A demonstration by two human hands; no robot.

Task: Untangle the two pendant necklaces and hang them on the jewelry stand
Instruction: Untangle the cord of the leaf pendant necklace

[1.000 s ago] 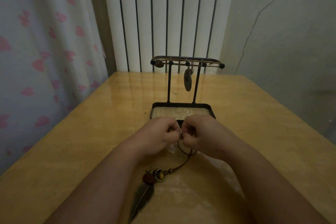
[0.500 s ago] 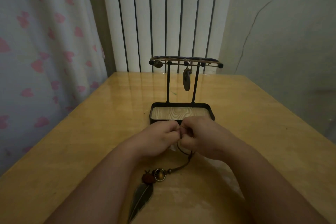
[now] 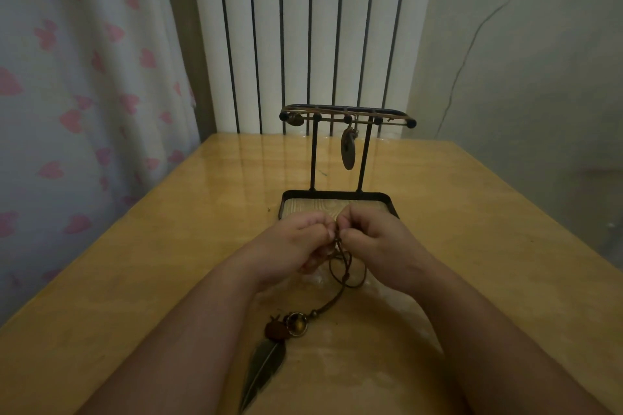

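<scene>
A black jewelry stand (image 3: 337,199) with a wood-grain tray base stands mid-table. One necklace lies along its top bar, and its dark oval pendant (image 3: 348,152) hangs between the two posts. The second necklace has a brown cord (image 3: 340,266), a round amber bead (image 3: 297,323), a red bead and a metal feather (image 3: 264,367) lying on the table near me. My left hand (image 3: 293,242) and my right hand (image 3: 374,239) are fist to fist just in front of the stand's tray, both pinching the top of the cord, which loops down between them.
The yellow wooden table (image 3: 472,246) runs back to a white ribbed radiator (image 3: 303,27). A curtain with pink hearts (image 3: 67,94) hangs along the left edge, and a grey wall with a crack closes the right side.
Both hands have shifted slightly away from me toward the stand's tray, and more of the cord's loop now shows below them. The pendant on the table has stayed put.
</scene>
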